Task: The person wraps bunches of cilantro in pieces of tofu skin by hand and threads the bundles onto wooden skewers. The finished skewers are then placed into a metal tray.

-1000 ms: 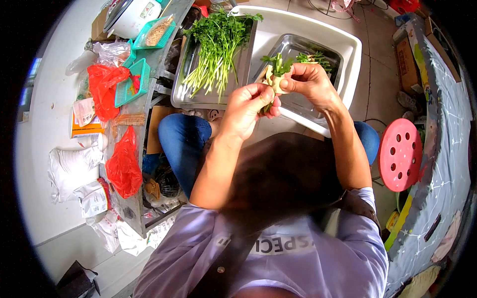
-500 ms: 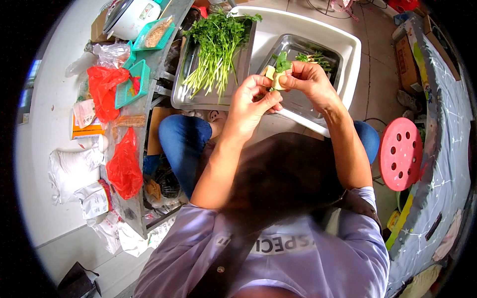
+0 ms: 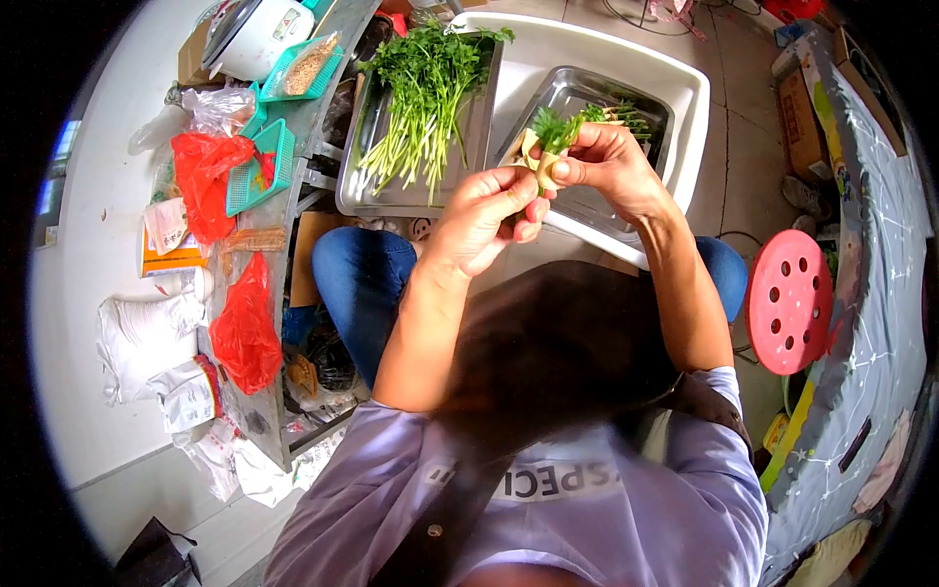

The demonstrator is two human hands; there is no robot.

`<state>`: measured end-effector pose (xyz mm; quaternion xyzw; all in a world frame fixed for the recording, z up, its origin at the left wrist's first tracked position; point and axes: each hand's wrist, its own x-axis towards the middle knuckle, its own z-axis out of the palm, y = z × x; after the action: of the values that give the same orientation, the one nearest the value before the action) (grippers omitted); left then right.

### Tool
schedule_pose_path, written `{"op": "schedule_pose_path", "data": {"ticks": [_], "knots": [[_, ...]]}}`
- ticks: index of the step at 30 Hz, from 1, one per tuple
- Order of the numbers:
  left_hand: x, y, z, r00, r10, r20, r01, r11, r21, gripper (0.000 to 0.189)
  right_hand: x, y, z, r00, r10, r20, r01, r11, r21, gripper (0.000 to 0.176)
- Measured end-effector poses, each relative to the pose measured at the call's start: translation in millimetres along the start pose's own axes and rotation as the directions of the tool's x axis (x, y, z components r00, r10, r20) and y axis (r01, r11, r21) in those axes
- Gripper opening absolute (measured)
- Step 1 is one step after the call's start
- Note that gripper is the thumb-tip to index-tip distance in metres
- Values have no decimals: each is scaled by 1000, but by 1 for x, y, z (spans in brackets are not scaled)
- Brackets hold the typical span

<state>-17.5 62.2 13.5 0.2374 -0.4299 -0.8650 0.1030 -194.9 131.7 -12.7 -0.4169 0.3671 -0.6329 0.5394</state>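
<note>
Green herb bundle [image 3: 546, 137] in a pale wrap, pinched between both hands. The right hand [image 3: 611, 166] grips its side and the left hand [image 3: 481, 217] closes on the stems, just above the steel tray [image 3: 572, 98] in the white tub [image 3: 587, 49], with loose herbs [image 3: 421, 88] alongside.

The left hand [image 3: 479, 220] hides part of the herb bundle [image 3: 550, 134].

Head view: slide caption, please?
Left hand and right hand pinch a herb bundle over a steel tray.
</note>
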Motion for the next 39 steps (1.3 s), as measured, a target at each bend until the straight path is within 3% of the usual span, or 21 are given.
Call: {"op": "schedule_pose_path", "data": {"ticks": [5, 8, 11, 14, 17, 20, 22, 24, 29, 30, 32, 34, 35, 39], "knots": [[2, -6, -13, 938, -123, 324, 231, 919, -320, 19, -5, -4, 0, 999, 32, 34, -33, 999, 40, 29], [4, -12, -13, 936, -92, 341, 216, 913, -346, 19, -4, -5, 0, 998, 33, 46, -34, 999, 24, 29], [0, -7, -8, 973, -82, 215, 142, 950, -278, 22, -5, -6, -1, 997, 65, 45, -67, 997, 49, 30], [4, -11, -20, 918, -92, 386, 258, 877, -406, 22, -4, -2, -3, 996, 72, 54, -73, 997, 16, 30], [3, -13, -13, 963, -91, 254, 177, 924, -340, 24, -5, -9, 1, 995, 88, 45, -89, 995, 42, 18], [0, -9, 6, 989, 121, -82, -121, 993, -7, 30, 0, -1, -3, 997, 64, -41, -67, 995, -73, 18], [5, -15, -1, 958, 247, -143, -221, 959, 176, 28, 1, -2, 5, 993, 86, -80, -90, 995, -53, 17], [8, -19, 0, 911, 356, -206, -262, 889, 377, 25, 3, 6, 4, 991, 85, -104, -91, 994, -54, 17], [11, -20, 1, 872, 372, -318, -199, 863, 465, 13, 5, 9, -6, 985, 149, -89, -157, 983, -90, 19], [13, -23, -5, 868, 368, -333, -193, 869, 456, 13, 7, 12, -22, 982, 156, -105, -172, 970, -174, 24], [14, -26, -15, 872, 342, -350, -181, 891, 417, 13, 11, 16, -47, 943, 10, -331, -201, 812, -547, 31], [13, -25, -16, 870, 341, -356, -184, 895, 406, 13, 10, 43, -79, 825, -184, -534, -467, 310, -828, 31], [13, -24, -17, 868, 341, -360, -186, 897, 401, 14, 9, 60, -93, 799, -262, -541, -547, 55, -835, 24], [16, -21, -21, 867, 336, -368, -191, 907, 376, 14, 9, 104, -113, 756, -145, -639, -655, -157, -739, 15]]}}
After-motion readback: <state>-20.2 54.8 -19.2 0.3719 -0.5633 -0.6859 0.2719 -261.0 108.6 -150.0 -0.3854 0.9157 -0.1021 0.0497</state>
